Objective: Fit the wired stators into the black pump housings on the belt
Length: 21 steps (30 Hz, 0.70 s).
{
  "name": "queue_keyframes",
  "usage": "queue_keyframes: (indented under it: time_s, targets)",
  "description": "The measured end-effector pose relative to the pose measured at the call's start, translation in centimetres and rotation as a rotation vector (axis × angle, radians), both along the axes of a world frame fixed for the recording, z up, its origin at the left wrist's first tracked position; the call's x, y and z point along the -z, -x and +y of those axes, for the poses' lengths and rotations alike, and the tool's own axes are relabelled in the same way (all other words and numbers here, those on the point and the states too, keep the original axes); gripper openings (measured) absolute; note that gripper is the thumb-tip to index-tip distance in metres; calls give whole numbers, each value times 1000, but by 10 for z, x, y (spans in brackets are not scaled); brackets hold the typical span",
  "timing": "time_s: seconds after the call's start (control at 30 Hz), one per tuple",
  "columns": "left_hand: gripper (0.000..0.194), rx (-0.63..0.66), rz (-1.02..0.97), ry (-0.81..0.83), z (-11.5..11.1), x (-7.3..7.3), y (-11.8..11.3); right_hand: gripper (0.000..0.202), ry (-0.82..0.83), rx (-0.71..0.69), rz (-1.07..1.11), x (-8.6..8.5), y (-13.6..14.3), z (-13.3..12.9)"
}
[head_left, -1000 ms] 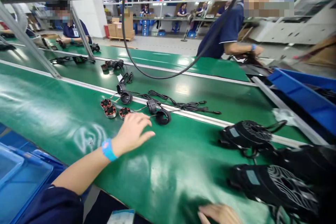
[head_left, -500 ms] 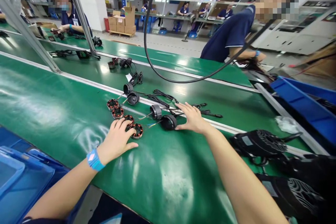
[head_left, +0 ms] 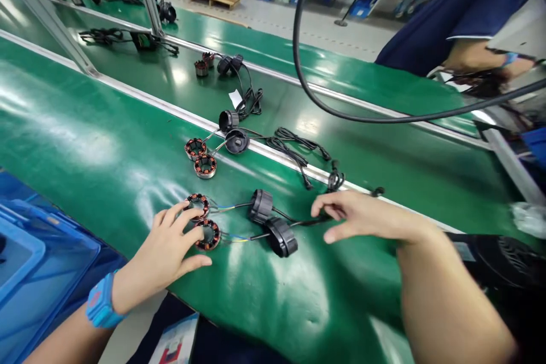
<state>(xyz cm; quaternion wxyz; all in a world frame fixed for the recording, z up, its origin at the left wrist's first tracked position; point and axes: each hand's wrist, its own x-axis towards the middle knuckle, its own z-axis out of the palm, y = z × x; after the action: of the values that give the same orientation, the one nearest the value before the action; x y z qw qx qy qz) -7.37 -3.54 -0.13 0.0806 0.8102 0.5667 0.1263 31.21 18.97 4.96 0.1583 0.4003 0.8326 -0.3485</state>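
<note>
Two copper-wound motor stators, a nearer one and a farther one, lie on the green mat. My left hand rests at them with spread fingers, its fingertips touching their rims. Thin coloured wires run from each stator to black ribbed plastic caps: one cap stands just behind the other cap. Right of the caps, my right hand hovers at their black cable, thumb apart from the bent fingers. Farther off lies a second pair of stators wired to similar caps.
A metal rail crosses the bench, with coiled black cables beyond it. Black motor housings stand at right, blue bins at lower left. A black cable hangs ahead. Co-workers' arms show at the far side.
The nearer two stators and their caps have come towards me, apart from the farther pair. My right hand has moved off the caps to their cable. The view has tilted down.
</note>
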Motion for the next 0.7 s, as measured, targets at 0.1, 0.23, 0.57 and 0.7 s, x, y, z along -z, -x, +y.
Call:
queue_keyframes:
  time_s: [0.1, 0.23, 0.57, 0.7]
  targets:
    - [30, -112, -159, -1, 17, -11, 20, 70, -134, 207, 199, -3, 0, 28]
    - [41, -399, -191, -119, 72, -16, 34, 101, -527, 400, 151, 30, 27, 78]
    - [54, -490, -107, 54, 141, 6, 16, 78, -485, 202, -279, 60, 67, 107]
    - [47, -488, -116, 52, 143, 7, 26, 47, -636, 208, -389, 39, 47, 107]
